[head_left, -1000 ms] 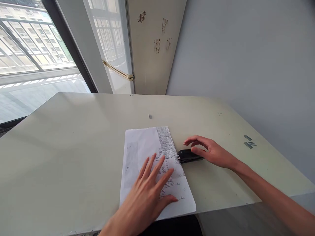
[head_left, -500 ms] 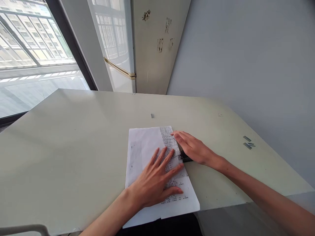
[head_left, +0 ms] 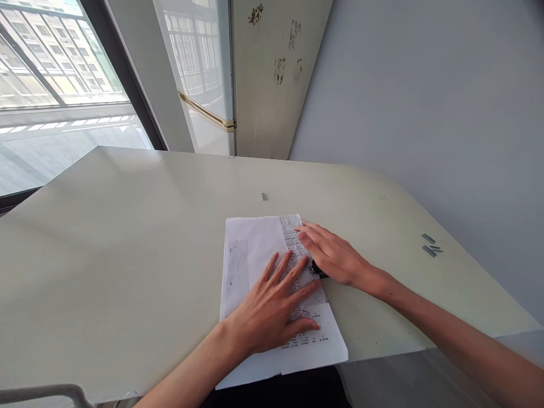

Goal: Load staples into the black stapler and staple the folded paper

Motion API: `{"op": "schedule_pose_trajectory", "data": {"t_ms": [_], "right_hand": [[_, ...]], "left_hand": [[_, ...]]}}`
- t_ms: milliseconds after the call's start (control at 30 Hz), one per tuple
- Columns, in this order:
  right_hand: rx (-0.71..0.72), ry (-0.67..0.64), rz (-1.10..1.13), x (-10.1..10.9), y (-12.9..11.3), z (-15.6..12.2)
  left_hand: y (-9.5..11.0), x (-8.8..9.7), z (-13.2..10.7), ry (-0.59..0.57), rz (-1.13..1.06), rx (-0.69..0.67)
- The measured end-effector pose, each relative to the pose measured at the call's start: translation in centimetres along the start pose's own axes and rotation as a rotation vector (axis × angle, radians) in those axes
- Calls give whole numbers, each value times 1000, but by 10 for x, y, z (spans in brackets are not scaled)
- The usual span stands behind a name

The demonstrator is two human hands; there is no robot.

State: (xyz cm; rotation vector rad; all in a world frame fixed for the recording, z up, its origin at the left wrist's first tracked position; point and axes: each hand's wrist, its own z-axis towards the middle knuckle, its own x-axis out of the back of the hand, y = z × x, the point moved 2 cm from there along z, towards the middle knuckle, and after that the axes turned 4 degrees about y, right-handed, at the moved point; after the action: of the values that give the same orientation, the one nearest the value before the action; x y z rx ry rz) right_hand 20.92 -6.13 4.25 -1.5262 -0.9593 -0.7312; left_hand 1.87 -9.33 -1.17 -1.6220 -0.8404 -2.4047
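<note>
My left hand (head_left: 272, 314) lies flat with spread fingers on a sheet of white paper (head_left: 250, 235) at the table's front edge. Printed text shows around its fingers, and a strip with dense rows of dark marks (head_left: 291, 224) runs along the sheet's upper right side. Over that right edge lies my right hand (head_left: 331, 252), its fingers stretched toward the strip. A black tool (head_left: 317, 269), looking like a stapler, pokes out from under the palm at the paper's edge; most of it is hidden.
Several thin grey metal strips (head_left: 430, 246), like staple sticks, lie at the right of the pale table (head_left: 127, 272). One small grey piece (head_left: 264, 196) is beyond the paper. A white fridge (head_left: 263, 107) and a grey wall (head_left: 403, 96) stand behind; a window (head_left: 63, 62) is left.
The view has shifted slightly. Both hands stay in nearly the same places on the paper. A little less of the black tool shows under the right palm.
</note>
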Motion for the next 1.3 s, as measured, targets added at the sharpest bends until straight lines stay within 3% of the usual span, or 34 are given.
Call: {"op": "schedule_pose_trajectory", "data": {"t_ms": [600, 1300], "right_hand": [[-32, -43, -75, 0, -4, -1], [11, 35, -153, -8, 1, 1]], "left_hand": [[0, 0, 1, -20, -18, 5], [0, -7, -2, 33, -26, 26]]}}
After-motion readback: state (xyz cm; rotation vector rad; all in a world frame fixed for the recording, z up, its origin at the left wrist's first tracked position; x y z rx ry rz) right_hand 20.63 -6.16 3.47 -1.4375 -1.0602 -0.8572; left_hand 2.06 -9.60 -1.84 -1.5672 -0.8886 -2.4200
